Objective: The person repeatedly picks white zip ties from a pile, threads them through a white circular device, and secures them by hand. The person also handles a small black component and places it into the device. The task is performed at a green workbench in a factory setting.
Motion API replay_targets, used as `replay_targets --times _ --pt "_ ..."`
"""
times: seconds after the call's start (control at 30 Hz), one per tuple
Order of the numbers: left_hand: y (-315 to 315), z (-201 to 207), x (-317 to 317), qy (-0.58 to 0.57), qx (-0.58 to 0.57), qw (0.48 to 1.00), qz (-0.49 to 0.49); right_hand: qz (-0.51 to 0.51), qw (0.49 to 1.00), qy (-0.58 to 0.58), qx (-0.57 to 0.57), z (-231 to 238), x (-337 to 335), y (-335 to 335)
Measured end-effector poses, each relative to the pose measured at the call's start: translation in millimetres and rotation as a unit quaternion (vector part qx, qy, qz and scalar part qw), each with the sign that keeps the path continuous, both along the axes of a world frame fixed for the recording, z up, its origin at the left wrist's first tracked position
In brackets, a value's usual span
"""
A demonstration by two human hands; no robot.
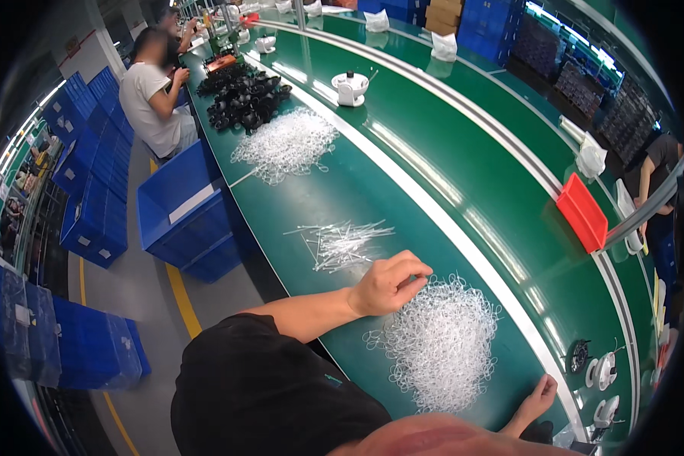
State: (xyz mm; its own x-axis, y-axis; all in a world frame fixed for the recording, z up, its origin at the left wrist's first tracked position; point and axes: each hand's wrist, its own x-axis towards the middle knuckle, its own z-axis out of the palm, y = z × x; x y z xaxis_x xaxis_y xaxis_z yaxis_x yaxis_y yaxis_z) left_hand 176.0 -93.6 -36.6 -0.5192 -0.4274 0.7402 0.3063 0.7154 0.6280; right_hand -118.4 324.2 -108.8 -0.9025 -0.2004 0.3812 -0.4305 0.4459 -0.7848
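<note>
My left hand (391, 284) is closed, thumb and forefinger together, at the upper left edge of a large pile of thin clear-white plastic loops (444, 346), which look like looped cable ties. Whatever its fingers may hold is too small to make out. Just beyond that hand lies a loose heap of straight white cable ties (349, 245). Over at the lower right, my right hand (538, 398) is closed with bent fingers beside the pale rail of the bench. I cannot make out anything in it.
Farther along the green bench are another pile of clear loops (287, 144) and a heap of black parts (243, 95). White units (350, 89) stand on the green belt, with a red tray (583, 213) at its far rail. Blue crates (186, 213) and a co-worker (152, 95) are left.
</note>
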Motion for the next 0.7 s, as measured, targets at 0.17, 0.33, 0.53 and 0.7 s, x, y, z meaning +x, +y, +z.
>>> replay_targets --times 0.17,0.33,0.53,0.7 --pt "-1.4 3.1 1.1 -0.016 -0.01 1.0 0.006 -0.017 1.0 -0.01 0.021 6.7 2.0 -5.1" --pt "-4.9 0.6 -4.0 -0.025 0.006 1.0 -0.007 -0.011 0.999 -0.027 -0.028 -1.7 -3.1 3.6" --pt "-9.3 1.2 2.9 -0.109 0.059 0.992 0.023 -0.029 0.999 -0.01 0.031 -9.0 -24.7 10.6" --pt "-71.5 6.8 25.7 -0.137 0.269 0.951 0.059 -0.039 0.997 -0.035 -0.052 -5.1 -14.4 12.6"
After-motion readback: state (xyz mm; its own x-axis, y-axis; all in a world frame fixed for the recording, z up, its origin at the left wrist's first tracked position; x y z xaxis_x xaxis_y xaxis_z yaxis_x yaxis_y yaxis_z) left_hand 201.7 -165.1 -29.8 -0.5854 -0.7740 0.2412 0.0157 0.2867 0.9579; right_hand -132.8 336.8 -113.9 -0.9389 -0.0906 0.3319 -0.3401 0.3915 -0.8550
